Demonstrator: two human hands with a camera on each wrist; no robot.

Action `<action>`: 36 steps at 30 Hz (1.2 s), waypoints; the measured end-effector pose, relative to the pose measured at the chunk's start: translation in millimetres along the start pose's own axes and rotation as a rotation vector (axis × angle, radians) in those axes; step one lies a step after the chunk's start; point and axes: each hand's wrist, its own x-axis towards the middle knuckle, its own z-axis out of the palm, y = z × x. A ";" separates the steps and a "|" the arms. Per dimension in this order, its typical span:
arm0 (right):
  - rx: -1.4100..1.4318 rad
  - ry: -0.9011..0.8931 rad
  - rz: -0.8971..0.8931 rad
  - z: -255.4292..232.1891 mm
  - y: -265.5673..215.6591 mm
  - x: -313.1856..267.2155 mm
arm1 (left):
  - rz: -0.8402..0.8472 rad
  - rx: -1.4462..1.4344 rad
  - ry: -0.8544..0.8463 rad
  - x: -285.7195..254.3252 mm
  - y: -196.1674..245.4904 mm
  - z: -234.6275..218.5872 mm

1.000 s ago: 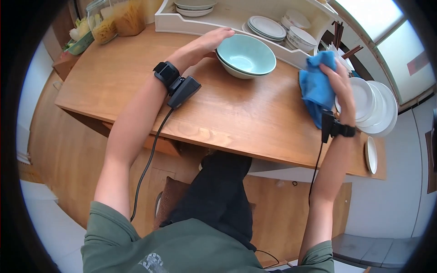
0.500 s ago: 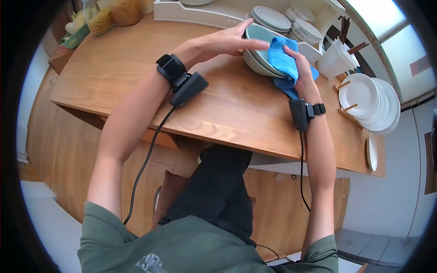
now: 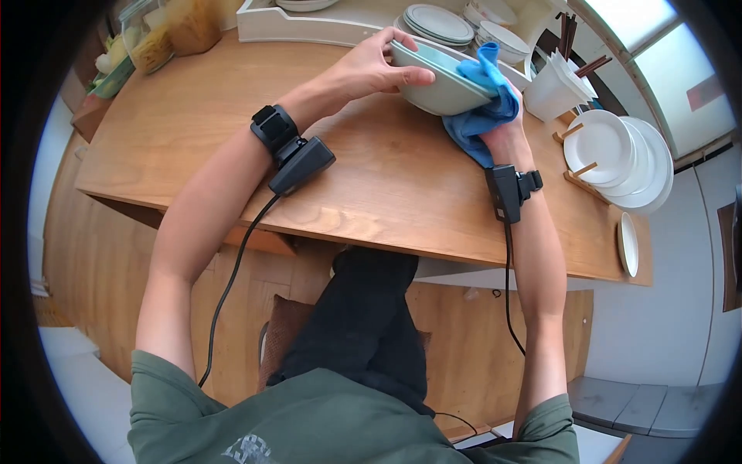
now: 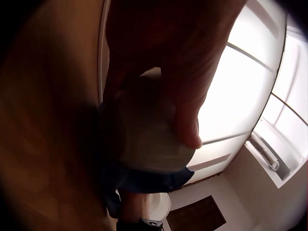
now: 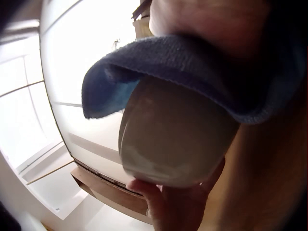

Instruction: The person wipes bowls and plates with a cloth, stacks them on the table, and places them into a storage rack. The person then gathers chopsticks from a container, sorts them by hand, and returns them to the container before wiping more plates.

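Observation:
A pair of nested bowls (image 3: 437, 87), pale green inside and off-white outside, is held tilted above the table, with the inside facing away from the body. My left hand (image 3: 371, 68) grips the left side, thumb over the outer wall and fingers at the rim. At the opposite side, my right hand (image 3: 506, 127) holds a blue cloth (image 3: 483, 116) folded over the rim. The cloth covers most of the right fingers in the head view. From the right wrist view, the cloth (image 5: 168, 62) drapes over one end of the bowls and the left hand (image 5: 178, 204) supports the other.
A white shelf (image 3: 325, 29) with stacked plates and bowls stands at the back. To the right are a white chopstick holder (image 3: 555, 87), a wooden rack with white plates (image 3: 599, 147) and a small dish (image 3: 628, 246). Glass jars (image 3: 147, 46) stand back left on the wooden table (image 3: 232, 100).
My right hand brought the cloth leftward from near the plate rack onto the rim. The bowls rose from the table and tilted, and my left hand now grips them with the thumb outside.

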 end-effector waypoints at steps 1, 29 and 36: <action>-0.006 0.063 -0.139 10.3 4.4 -4.3 | 0.002 0.000 0.000 -0.4 0.9 0.3; -0.027 0.029 -0.442 64.8 5.6 -46.9 | -0.224 -0.402 -0.299 -8.7 4.8 19.2; -0.023 0.042 -0.428 38.9 10.1 -32.7 | -0.328 -0.371 -0.228 -7.2 3.2 18.3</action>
